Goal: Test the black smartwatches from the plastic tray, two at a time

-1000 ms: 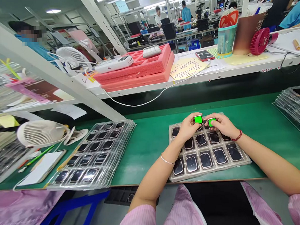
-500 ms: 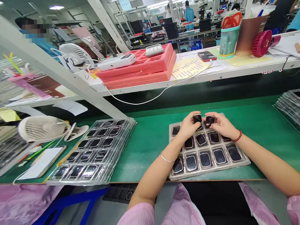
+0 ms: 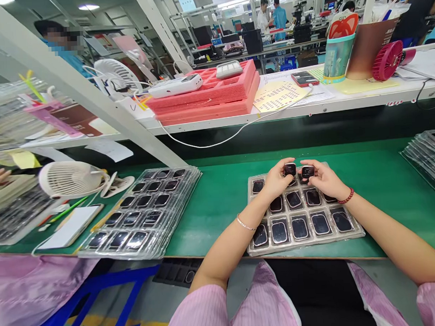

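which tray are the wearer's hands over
The tray between the left stack and the right stack; only it lies beneath the wearer's left hand and right hand, each holding a square device.

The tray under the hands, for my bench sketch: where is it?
In the head view, the tray lies right of centre on the green bench, between the left stack and right stack of trays.

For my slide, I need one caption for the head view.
Left hand and right hand each hold a watch above a tray of watches.

Electronics workshop; green workbench (image 3: 219,206); stacked device trays (image 3: 179,206); co-workers (image 3: 279,20) beyond
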`<state>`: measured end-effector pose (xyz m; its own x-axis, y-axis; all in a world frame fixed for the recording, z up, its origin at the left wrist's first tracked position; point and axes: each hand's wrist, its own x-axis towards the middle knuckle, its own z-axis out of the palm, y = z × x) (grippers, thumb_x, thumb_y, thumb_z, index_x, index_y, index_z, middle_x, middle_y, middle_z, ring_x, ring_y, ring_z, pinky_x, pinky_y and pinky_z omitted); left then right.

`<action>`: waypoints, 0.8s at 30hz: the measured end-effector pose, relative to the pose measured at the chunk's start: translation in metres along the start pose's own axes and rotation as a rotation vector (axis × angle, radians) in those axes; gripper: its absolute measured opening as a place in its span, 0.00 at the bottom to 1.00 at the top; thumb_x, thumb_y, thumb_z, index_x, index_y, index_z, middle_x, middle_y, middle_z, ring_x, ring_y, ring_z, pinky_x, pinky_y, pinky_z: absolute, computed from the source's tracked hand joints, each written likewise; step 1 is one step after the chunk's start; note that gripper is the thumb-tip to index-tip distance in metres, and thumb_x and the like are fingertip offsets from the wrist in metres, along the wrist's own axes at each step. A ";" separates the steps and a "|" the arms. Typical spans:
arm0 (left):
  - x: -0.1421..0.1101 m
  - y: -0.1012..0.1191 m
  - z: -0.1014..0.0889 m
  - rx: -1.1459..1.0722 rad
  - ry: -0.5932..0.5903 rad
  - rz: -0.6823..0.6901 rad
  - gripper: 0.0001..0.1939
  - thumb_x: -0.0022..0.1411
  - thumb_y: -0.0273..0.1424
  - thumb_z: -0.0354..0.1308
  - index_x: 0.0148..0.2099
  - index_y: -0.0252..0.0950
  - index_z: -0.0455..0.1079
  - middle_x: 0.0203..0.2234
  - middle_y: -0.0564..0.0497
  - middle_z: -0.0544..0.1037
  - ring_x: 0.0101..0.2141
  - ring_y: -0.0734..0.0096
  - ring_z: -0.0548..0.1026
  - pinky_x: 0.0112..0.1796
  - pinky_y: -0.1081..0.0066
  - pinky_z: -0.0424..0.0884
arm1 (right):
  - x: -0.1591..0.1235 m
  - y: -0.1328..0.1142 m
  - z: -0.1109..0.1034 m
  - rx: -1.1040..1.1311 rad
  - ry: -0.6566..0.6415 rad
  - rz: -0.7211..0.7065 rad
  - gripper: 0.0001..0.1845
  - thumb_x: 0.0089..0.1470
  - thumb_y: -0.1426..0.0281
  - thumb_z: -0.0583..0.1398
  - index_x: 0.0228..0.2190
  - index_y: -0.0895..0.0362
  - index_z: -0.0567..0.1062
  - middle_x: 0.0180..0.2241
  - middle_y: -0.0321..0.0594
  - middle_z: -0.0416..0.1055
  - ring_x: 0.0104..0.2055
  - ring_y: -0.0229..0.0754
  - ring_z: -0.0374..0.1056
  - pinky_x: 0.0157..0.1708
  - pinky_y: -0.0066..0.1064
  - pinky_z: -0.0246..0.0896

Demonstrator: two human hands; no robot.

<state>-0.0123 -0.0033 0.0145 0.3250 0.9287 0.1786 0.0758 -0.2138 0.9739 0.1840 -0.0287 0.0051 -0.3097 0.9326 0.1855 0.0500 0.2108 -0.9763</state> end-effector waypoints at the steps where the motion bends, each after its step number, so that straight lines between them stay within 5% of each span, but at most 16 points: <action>1: 0.000 0.000 0.000 -0.015 0.000 -0.003 0.31 0.49 0.20 0.56 0.57 0.35 0.66 0.41 0.47 0.77 0.40 0.67 0.76 0.42 0.69 0.71 | 0.000 0.000 0.000 0.004 0.004 -0.006 0.31 0.47 0.76 0.59 0.54 0.53 0.65 0.49 0.46 0.73 0.44 0.45 0.74 0.43 0.39 0.73; 5: -0.001 0.003 0.001 -0.101 -0.004 -0.035 0.35 0.48 0.19 0.58 0.60 0.37 0.62 0.41 0.47 0.77 0.41 0.67 0.76 0.41 0.70 0.71 | 0.000 0.002 0.000 0.069 0.023 -0.018 0.36 0.48 0.73 0.63 0.58 0.50 0.61 0.50 0.46 0.72 0.50 0.45 0.71 0.42 0.35 0.73; 11: -0.002 0.016 -0.001 -0.390 -0.080 -0.228 0.30 0.52 0.27 0.65 0.57 0.32 0.63 0.37 0.45 0.79 0.27 0.74 0.77 0.25 0.78 0.66 | 0.002 -0.005 -0.005 0.329 0.039 0.164 0.29 0.49 0.67 0.68 0.52 0.54 0.67 0.43 0.43 0.76 0.28 0.36 0.74 0.27 0.26 0.73; 14: 0.000 0.023 -0.007 -0.586 -0.120 -0.372 0.21 0.64 0.41 0.56 0.50 0.29 0.68 0.36 0.41 0.81 0.26 0.73 0.78 0.24 0.78 0.67 | 0.003 -0.012 -0.012 0.539 -0.027 0.297 0.23 0.62 0.54 0.55 0.47 0.59 0.72 0.38 0.48 0.79 0.27 0.37 0.75 0.25 0.25 0.73; 19: 0.005 0.026 -0.014 -0.799 -0.202 -0.565 0.31 0.71 0.47 0.36 0.45 0.26 0.70 0.29 0.40 0.81 0.23 0.73 0.78 0.20 0.79 0.66 | 0.005 -0.015 -0.022 0.719 -0.098 0.387 0.36 0.68 0.53 0.36 0.44 0.63 0.74 0.35 0.51 0.80 0.26 0.38 0.76 0.23 0.25 0.73; 22: 0.006 0.024 -0.013 -0.806 -0.223 -0.554 0.29 0.71 0.47 0.38 0.46 0.26 0.69 0.29 0.41 0.81 0.23 0.75 0.77 0.22 0.79 0.67 | 0.005 -0.013 -0.024 0.719 -0.120 0.393 0.33 0.67 0.52 0.40 0.44 0.62 0.73 0.35 0.51 0.80 0.26 0.39 0.76 0.23 0.25 0.73; 24: 0.005 0.020 -0.011 -0.737 -0.175 -0.465 0.21 0.69 0.43 0.48 0.47 0.28 0.68 0.33 0.41 0.81 0.24 0.75 0.77 0.24 0.79 0.68 | 0.004 -0.012 -0.023 0.683 -0.130 0.369 0.24 0.64 0.53 0.50 0.45 0.59 0.73 0.36 0.48 0.80 0.27 0.38 0.77 0.23 0.25 0.73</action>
<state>-0.0195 0.0000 0.0365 0.5566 0.8004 -0.2226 -0.3707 0.4791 0.7957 0.2036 -0.0211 0.0202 -0.4977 0.8563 -0.1378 -0.4099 -0.3723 -0.8327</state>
